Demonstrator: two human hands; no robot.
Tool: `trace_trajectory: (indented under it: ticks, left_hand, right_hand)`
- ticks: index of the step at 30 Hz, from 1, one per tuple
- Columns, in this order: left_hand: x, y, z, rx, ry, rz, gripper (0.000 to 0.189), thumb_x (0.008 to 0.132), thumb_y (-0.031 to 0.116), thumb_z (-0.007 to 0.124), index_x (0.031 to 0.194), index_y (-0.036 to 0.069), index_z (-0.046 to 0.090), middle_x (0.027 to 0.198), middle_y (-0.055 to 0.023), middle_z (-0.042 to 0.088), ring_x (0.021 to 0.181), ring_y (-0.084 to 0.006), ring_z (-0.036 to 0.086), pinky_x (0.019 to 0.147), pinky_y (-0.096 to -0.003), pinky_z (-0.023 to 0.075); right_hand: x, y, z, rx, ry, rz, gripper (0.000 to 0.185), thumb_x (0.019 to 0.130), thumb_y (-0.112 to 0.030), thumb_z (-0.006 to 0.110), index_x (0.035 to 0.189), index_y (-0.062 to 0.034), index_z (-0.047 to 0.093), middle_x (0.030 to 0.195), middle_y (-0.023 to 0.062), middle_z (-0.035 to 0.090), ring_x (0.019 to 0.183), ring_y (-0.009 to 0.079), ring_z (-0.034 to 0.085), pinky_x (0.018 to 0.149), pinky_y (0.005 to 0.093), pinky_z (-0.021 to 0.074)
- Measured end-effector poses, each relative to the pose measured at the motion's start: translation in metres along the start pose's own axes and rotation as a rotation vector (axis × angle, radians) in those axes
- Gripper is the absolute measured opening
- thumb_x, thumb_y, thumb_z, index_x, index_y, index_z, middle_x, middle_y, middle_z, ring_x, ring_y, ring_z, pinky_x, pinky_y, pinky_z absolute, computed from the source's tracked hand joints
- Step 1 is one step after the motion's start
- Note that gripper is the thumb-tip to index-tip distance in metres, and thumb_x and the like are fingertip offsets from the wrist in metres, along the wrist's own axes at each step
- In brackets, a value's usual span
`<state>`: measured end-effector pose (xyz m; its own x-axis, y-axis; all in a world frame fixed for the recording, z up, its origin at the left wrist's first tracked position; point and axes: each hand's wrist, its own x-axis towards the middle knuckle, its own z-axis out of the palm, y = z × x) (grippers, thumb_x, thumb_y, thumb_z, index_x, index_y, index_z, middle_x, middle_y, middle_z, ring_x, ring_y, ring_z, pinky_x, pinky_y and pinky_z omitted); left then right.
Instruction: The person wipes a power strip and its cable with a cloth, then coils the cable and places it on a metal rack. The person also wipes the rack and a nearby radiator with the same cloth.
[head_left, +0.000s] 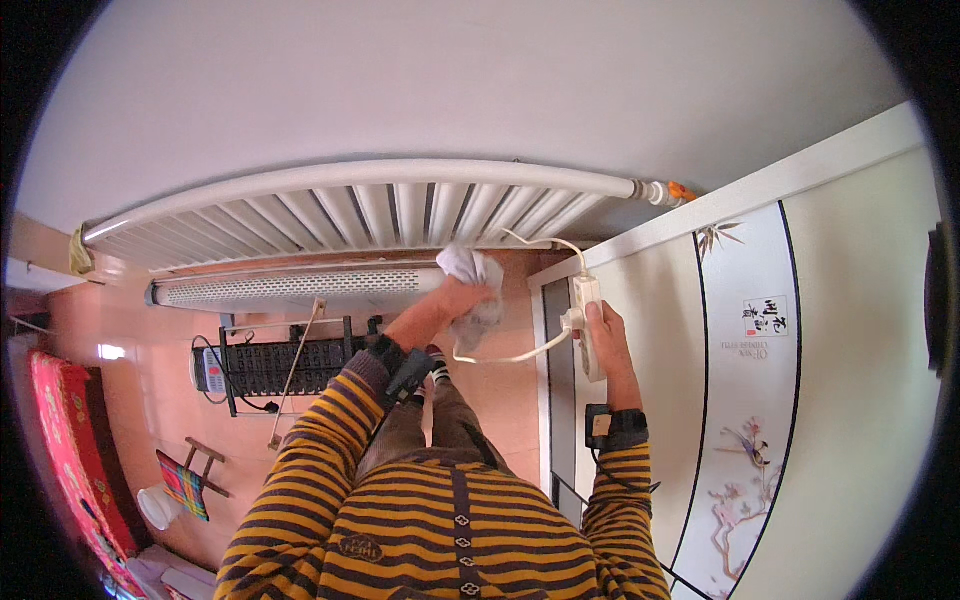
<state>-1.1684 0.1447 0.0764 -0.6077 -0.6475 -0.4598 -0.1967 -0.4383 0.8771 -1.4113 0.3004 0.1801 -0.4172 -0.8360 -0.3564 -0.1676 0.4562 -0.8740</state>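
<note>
My left hand (459, 298) is closed on a crumpled white-grey cloth (472, 268), out in front of my body, above the floor. In my right hand (613, 345) is a white power strip (592, 330), held upright along its length beside the cabinet. A white plug (572, 321) sits in the strip's left side. Its cord (517, 360) loops left and passes out of sight behind the cloth. From the strip's upper end another white cord (559, 242) curves up and left in front of the radiator. A gap separates the cloth from the strip.
A white column radiator (412, 214) lines the wall, with an orange-handled valve (681, 192). Below it stands a long white perforated unit (300, 289). A black heater (285, 367) and a small stool (184, 484) occupy the left floor. At right is a decorated cabinet (652, 360).
</note>
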Motion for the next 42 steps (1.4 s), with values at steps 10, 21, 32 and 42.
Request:
trace_trajectory:
  ticks: [10,21,32,42]
  left_hand:
    - [-0.077,0.016,-0.019,1.095,0.156,0.122,0.054,0.09,0.051,0.056,0.105,0.0,0.068,0.105,-0.0244,0.068,0.101,-0.04,0.065,0.086,-0.0474,0.0521]
    - [-0.046,-0.002,0.005,0.527,0.058,0.367,0.042,0.09,0.033,0.064,0.115,-0.001,0.061,0.097,-0.0204,0.069,0.09,-0.0329,0.066,0.079,-0.0422,0.0502]
    - [-0.012,0.006,0.093,0.087,-0.378,0.158,0.04,0.085,0.017,0.075,0.12,0.004,0.06,0.103,-0.0051,0.065,0.095,-0.0154,0.059,0.081,-0.0337,0.0513]
    - [-0.016,-0.03,0.109,-0.018,-0.225,0.291,0.032,0.086,0.017,0.074,0.114,0.007,0.063,0.104,-0.0059,0.067,0.096,-0.016,0.06,0.085,-0.036,0.0512]
  right_hand:
    - [-0.005,0.008,0.006,-0.084,-0.08,-0.044,0.037,0.097,-0.032,0.053,0.11,0.002,0.063,0.09,0.0071,0.066,0.075,0.0123,0.063,0.064,0.0292,0.0525]
    - [0.023,0.012,-0.001,0.022,-0.323,-0.103,0.044,0.097,-0.044,0.056,0.11,-0.002,0.064,0.089,0.0035,0.065,0.076,0.0101,0.06,0.067,0.0281,0.0499]
    - [0.033,-0.017,0.01,-0.425,-0.501,-0.198,0.05,0.091,-0.041,0.064,0.117,0.0022,0.062,0.104,0.021,0.068,0.094,0.0262,0.064,0.086,0.037,0.0487]
    - [0.037,-0.009,0.034,-0.82,-0.482,-0.356,0.056,0.087,-0.05,0.064,0.116,-0.0021,0.062,0.102,0.0256,0.068,0.098,0.0435,0.064,0.082,0.0422,0.0508]
